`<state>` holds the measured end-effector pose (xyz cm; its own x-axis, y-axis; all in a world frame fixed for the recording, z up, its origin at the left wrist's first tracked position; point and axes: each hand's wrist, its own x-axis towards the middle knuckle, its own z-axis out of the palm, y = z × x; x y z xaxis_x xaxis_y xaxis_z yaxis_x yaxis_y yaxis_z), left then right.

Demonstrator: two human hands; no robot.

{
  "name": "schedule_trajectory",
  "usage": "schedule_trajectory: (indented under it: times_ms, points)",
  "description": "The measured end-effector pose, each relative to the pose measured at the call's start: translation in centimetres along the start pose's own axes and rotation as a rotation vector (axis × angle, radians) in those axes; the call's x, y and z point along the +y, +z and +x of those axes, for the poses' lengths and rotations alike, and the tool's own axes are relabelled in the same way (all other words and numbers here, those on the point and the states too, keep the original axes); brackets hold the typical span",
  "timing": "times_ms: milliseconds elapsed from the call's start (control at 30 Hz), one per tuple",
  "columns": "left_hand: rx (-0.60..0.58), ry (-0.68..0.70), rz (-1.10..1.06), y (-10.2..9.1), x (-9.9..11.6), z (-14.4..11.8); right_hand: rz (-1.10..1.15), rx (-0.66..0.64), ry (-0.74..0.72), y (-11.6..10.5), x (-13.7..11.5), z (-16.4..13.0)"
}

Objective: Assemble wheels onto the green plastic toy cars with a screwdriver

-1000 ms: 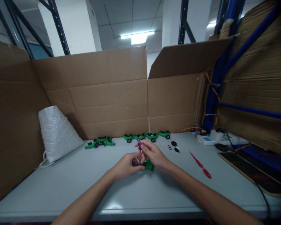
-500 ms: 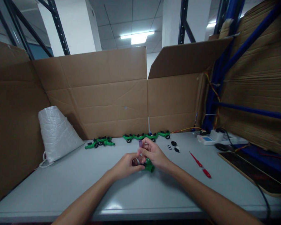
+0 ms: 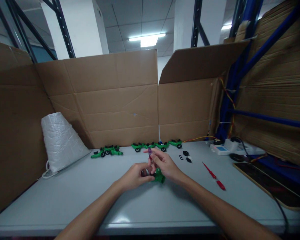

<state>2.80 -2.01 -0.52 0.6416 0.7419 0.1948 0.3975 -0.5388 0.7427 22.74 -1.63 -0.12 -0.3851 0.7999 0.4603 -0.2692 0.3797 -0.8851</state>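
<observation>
Seen from a head camera, two bare forearms reach in from 6 o'clock and meet at the middle of a grey table (image 3: 65, 196). The left hand (image 3: 135, 176) is curled closed around one end of a small green plastic part (image 3: 159, 176), which sits just above the tabletop. The right hand (image 3: 165, 164), at 3 o'clock of the left and touching it, pinches a small purple tool (image 3: 149, 152) upright between thumb and fingers, its lower end hidden where the hands join.

Towards 12 o'clock, a row of similar green parts (image 3: 156, 145) lies along the foot of a cardboard wall (image 3: 102, 100). A white woven sack (image 3: 58, 140) stands at 10 o'clock. At 2 o'clock lie small black rings (image 3: 185, 155), and at 3 o'clock a red screwdriver (image 3: 213, 175).
</observation>
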Motion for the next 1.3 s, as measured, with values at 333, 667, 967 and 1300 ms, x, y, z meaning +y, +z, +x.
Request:
schedule_trajectory:
  times_ms: [333,667,967,1300]
  points:
    - [-0.013,-0.027,0.043,-0.1,0.2,-0.1,0.016,0.055,-0.020,0.2,0.0,0.0]
    - [-0.013,-0.018,0.059,0.0,0.3,-0.2,-0.137,0.191,-0.055,-0.5,-0.5,0.2]
    - [-0.017,0.047,0.181,-0.6,-0.2,-0.1,-0.716,0.180,-0.187,-1.3,-0.7,-0.6]
    - [0.063,-0.075,-0.141,-1.4,-2.0,0.6,-0.776,-0.096,-0.162,-2.5,-0.2,-0.5]
